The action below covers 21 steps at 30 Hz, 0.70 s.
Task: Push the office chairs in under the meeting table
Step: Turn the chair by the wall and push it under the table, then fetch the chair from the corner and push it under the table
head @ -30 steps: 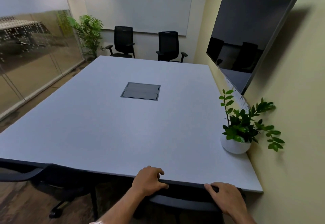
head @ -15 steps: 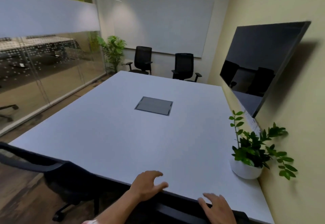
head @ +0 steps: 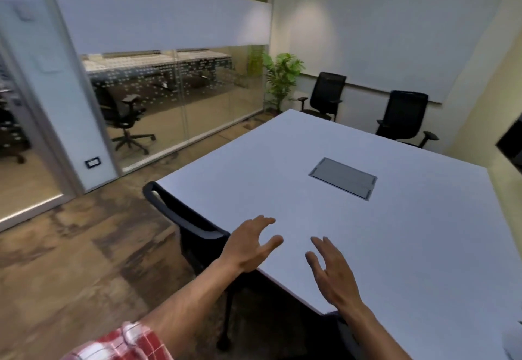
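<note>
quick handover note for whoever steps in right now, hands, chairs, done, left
Left hand: open, empty, above the table's near edge.
Right hand: open, empty, over the meeting table.
Near-left chair: backrest against the table edge, looks pushed in.
Two far chairs: at the far end, apparently standing back from the table.
Left: probably push those two in.

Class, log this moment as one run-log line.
left hand: open, empty | right hand: open, empty | near chair: against table edge | two far chairs: not pushed in
</note>
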### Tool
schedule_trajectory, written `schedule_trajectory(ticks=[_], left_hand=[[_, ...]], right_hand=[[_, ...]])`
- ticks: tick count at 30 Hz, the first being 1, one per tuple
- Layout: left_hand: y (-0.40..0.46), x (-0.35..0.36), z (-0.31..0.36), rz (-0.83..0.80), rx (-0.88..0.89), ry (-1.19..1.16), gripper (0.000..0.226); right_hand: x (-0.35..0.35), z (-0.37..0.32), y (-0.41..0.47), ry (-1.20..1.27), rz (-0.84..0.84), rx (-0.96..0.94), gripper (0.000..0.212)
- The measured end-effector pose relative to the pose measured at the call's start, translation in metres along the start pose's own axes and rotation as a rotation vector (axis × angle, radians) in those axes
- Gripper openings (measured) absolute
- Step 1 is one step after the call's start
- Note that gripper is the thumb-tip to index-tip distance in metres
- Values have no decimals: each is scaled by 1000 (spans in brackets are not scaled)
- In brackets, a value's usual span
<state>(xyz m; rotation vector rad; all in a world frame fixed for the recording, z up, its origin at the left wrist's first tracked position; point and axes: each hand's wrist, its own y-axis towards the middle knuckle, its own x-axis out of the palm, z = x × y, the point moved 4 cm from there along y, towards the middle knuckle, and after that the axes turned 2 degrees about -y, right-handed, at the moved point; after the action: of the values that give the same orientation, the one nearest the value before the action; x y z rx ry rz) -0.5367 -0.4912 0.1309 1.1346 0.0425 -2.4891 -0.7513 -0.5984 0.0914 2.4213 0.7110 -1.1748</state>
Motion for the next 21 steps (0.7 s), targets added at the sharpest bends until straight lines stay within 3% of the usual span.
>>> schedule_trajectory(ticks=[4,13,14,21], left_hand=[[2,-90,-76,110,-38,25,74],[-2,-252,-237,256,-152,25,75],[-3,-255,-232,258,-142,35,74],[1,-335,-361,294,-275,0,69]], right_hand=[[56,-99,49,30,-19,-130,66],[166,-262,137,111,-72,-227,67],[161,-263,137,104,-64,-227,65],[265,-360,217,64,-193,-279,62]])
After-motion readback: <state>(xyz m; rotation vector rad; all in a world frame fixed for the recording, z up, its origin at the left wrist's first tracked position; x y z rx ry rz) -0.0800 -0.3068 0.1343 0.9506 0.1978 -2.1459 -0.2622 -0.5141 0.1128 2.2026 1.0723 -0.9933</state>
